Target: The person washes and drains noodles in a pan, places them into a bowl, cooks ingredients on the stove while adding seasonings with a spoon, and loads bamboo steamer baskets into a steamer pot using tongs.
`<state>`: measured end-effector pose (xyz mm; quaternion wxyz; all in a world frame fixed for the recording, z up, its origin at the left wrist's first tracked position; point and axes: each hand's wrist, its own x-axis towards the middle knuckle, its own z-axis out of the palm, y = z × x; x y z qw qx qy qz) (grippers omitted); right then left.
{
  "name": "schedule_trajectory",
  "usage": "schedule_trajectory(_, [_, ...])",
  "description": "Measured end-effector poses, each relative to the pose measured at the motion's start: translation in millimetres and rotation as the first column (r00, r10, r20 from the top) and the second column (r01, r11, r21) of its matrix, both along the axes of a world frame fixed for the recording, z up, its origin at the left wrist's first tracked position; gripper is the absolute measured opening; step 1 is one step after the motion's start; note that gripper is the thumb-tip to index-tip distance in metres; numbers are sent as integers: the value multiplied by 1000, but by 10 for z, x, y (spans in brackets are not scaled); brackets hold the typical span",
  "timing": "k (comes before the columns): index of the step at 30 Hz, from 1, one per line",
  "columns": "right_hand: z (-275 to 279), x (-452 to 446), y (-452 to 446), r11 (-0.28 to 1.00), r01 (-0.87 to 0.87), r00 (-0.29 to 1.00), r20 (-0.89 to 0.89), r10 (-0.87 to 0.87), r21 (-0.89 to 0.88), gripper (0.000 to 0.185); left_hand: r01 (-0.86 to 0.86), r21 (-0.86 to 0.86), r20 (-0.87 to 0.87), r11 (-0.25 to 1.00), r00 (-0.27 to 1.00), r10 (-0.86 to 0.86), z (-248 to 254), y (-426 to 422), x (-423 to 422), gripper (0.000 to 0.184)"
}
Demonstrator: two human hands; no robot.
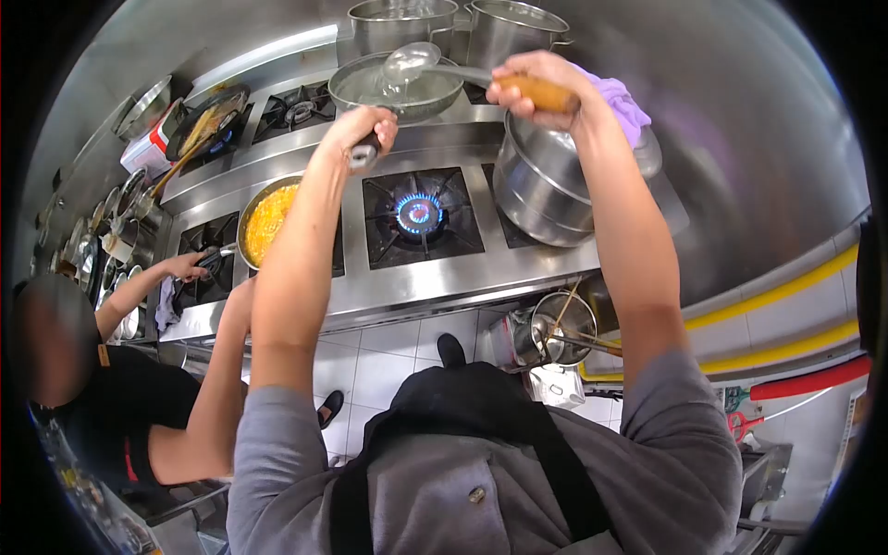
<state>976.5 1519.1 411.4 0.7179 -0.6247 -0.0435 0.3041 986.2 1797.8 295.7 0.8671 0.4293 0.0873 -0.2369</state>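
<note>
My left hand is closed round a black handle, its end showing below the fist; it points toward the wide pan at the back of the stove. Wooden-handled, a metal ladle is gripped in my right hand. The ladle's bowl hangs tilted above the pan. Clear liquid seems to lie in the pan. In front of me, a lit burner burns blue. To its right stands a large steel pot, with a purple cloth beside my right wrist.
At left a co-worker holds the handle of a pan with orange-yellow food. Two tall pots stand at the back. A metal container with sticks is below the stove's right front edge.
</note>
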Motion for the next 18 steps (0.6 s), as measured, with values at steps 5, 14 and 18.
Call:
schedule_trajectory(5, [-651,-536,-135,977,43,988,156,-10,-211,11,60,44,-42,997,997,-58,-837,0,-417,12])
schedule_trajectory(14, [-1475,-1507,-163,936,158,976,195,-100,-314,22,14,182,-9,983,1000,-13,-1911,-201,-1215,22])
schedule_trajectory(18, [-1837,-1871,-151,893,277,932,325,-161,-354,68,12,235,3,972,1000,-13,-2246,-293,-1333,24])
